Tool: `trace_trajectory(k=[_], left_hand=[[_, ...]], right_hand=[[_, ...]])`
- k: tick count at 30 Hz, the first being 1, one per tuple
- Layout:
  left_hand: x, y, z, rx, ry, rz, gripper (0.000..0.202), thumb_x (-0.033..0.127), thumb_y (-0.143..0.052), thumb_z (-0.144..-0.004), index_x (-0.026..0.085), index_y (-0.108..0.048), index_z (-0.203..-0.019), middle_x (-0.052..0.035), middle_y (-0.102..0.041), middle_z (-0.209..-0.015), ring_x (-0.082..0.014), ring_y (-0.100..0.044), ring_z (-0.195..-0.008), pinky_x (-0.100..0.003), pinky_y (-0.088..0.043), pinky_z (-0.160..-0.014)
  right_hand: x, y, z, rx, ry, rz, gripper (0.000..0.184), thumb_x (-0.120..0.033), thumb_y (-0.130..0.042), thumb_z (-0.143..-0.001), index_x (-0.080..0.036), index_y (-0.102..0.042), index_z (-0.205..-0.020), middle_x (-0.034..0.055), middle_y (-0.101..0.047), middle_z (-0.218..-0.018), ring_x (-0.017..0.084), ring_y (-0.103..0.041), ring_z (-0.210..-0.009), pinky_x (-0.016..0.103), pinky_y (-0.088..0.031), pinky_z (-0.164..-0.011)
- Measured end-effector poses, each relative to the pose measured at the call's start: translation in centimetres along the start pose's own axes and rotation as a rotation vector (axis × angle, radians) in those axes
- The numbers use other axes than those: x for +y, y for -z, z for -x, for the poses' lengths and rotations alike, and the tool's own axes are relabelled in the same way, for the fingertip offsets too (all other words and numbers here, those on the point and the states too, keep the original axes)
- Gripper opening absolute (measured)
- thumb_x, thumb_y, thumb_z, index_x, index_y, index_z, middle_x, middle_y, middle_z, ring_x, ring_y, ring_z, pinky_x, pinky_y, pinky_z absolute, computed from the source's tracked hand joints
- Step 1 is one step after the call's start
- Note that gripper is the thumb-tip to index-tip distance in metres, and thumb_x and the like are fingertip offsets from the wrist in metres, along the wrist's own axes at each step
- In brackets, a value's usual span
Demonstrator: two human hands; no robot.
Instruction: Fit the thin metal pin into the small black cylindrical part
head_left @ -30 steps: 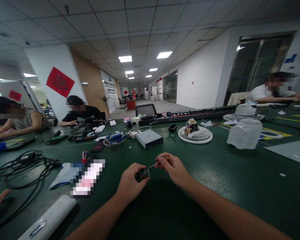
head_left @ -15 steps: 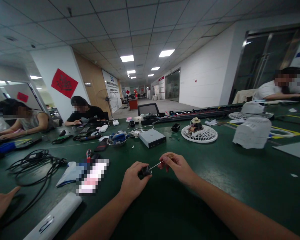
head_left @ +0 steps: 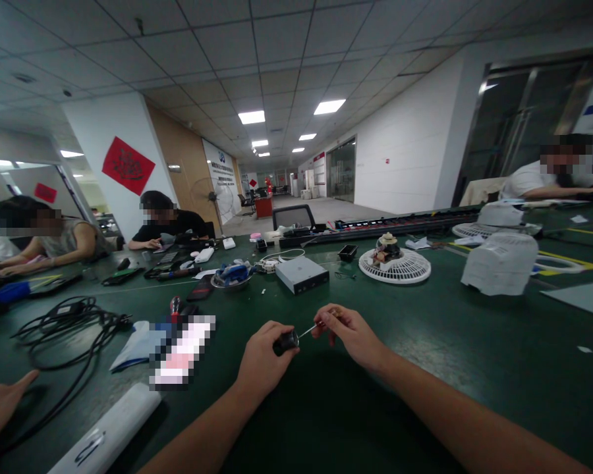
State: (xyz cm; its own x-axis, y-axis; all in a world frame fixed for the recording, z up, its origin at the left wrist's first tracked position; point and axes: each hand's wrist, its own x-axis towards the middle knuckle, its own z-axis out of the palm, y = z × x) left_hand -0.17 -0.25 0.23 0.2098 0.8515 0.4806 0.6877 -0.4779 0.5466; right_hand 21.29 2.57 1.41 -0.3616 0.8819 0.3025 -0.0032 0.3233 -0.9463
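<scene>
Slim screwdriver [head_left: 310, 330] meets black cylindrical part [head_left: 286, 342], which left hand [head_left: 265, 359] grips closed; right hand [head_left: 348, 332] pinches the driver near its handle. Both hang just above green worktop [head_left: 425, 401], forearms angled inward. Little change from a moment ago: hands barely shift.

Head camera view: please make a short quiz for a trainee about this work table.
1. Which hand holds the small black cylinder, left or right?
2. True or false: the right hand holds a thin metal rod.
3. Fill in the blank: the flat grey box stands on a ____ table.

Key: 1. left hand; 2. true; 3. green.
</scene>
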Motion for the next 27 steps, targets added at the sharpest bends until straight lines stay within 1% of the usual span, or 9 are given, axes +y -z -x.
trace_trajectory(k=[3,6,9,12,16,18,21,24,27], left_hand=[[-0.17,-0.03,-0.05,0.019,0.013,0.002,0.033,0.015,-0.075,-0.070,0.023,-0.070,-0.102,-0.0022,-0.067,-0.098,-0.0193,-0.064,-0.090,-0.033,-0.051,-0.083],[-0.20,-0.04,-0.07,0.017,0.007,0.009,0.032,0.016,-0.075,-0.070,0.023,-0.070,-0.101,-0.0021,-0.068,-0.097,-0.0195,-0.064,-0.090,-0.033,-0.051,-0.082],[-0.10,0.01,-0.05,0.009,0.013,0.003,0.031,0.017,-0.075,-0.071,0.023,-0.070,-0.102,-0.0021,-0.068,-0.098,-0.0196,-0.064,-0.090,-0.034,-0.051,-0.083],[0.02,0.13,-0.05,-0.011,0.013,-0.003,0.030,0.017,-0.075,-0.071,0.023,-0.070,-0.100,-0.0026,-0.068,-0.098,-0.0200,-0.064,-0.090,-0.034,-0.051,-0.083],[0.05,0.24,-0.11,0.005,0.029,-0.008,0.032,0.019,-0.073,-0.073,0.023,-0.069,-0.104,-0.0026,-0.068,-0.102,-0.0201,-0.063,-0.093,-0.035,-0.051,-0.086],[0.09,0.26,-0.14,0.011,0.041,-0.009,0.031,0.020,-0.074,-0.073,0.023,-0.070,-0.103,-0.0029,-0.068,-0.100,-0.0204,-0.064,-0.092,-0.035,-0.051,-0.084],[0.23,0.29,-0.14,0.000,0.024,-0.003,0.030,0.019,-0.073,-0.072,0.022,-0.070,-0.102,-0.0032,-0.069,-0.099,-0.0207,-0.064,-0.092,-0.035,-0.052,-0.084],[0.41,0.35,-0.09,0.002,0.018,-0.001,0.031,0.019,-0.073,-0.073,0.023,-0.070,-0.103,-0.0031,-0.068,-0.101,-0.0210,-0.064,-0.093,-0.036,-0.051,-0.086],[0.50,0.33,0.02,-0.011,0.025,-0.007,0.031,0.018,-0.073,-0.073,0.024,-0.070,-0.103,-0.0021,-0.068,-0.101,-0.0201,-0.064,-0.093,-0.034,-0.051,-0.086]], right_hand=[[0.05,0.13,-0.07,0.038,0.006,0.033,0.034,-0.051,-0.055,-0.088,-0.018,-0.061,-0.089,0.0046,-0.068,-0.078,0.019,-0.065,-0.073,0.026,-0.042,-0.054],[0.16,0.25,-0.09,0.001,-0.001,-0.019,0.033,-0.051,-0.052,-0.090,-0.018,-0.060,-0.090,0.0050,-0.069,-0.080,0.019,-0.066,-0.073,0.026,-0.042,-0.053],[0.02,0.14,0.04,0.007,0.003,0.046,0.031,-0.048,-0.055,-0.089,-0.018,-0.061,-0.092,0.0050,-0.069,-0.084,0.019,-0.066,-0.078,0.026,-0.043,-0.056],[-0.29,-0.02,0.19,-0.031,0.000,0.052,0.032,-0.049,-0.053,-0.090,-0.018,-0.061,-0.091,0.0044,-0.069,-0.081,0.017,-0.065,-0.072,0.026,-0.042,-0.055],[-0.46,0.05,0.15,-0.007,-0.001,0.051,0.034,-0.050,-0.055,-0.088,-0.018,-0.062,-0.094,0.0052,-0.069,-0.085,0.019,-0.066,-0.079,0.026,-0.043,-0.056],[-0.29,0.12,0.06,-0.007,-0.011,0.061,0.035,-0.051,-0.055,-0.088,-0.017,-0.062,-0.092,0.0053,-0.069,-0.084,0.018,-0.066,-0.076,0.026,-0.043,-0.055],[0.09,0.11,-0.05,-0.067,-0.031,-0.032,0.035,-0.051,-0.053,-0.089,-0.017,-0.060,-0.094,0.0063,-0.070,-0.085,0.018,-0.066,-0.072,0.026,-0.042,-0.052],[0.29,0.05,-0.07,-0.050,-0.020,0.007,0.033,-0.049,-0.055,-0.087,-0.018,-0.062,-0.096,0.0065,-0.070,-0.088,0.018,-0.066,-0.076,0.025,-0.042,-0.053],[0.22,0.03,-0.03,-0.051,-0.019,0.006,0.034,-0.050,-0.052,-0.089,-0.017,-0.061,-0.092,0.0056,-0.069,-0.084,0.017,-0.065,-0.070,0.025,-0.041,-0.052]])
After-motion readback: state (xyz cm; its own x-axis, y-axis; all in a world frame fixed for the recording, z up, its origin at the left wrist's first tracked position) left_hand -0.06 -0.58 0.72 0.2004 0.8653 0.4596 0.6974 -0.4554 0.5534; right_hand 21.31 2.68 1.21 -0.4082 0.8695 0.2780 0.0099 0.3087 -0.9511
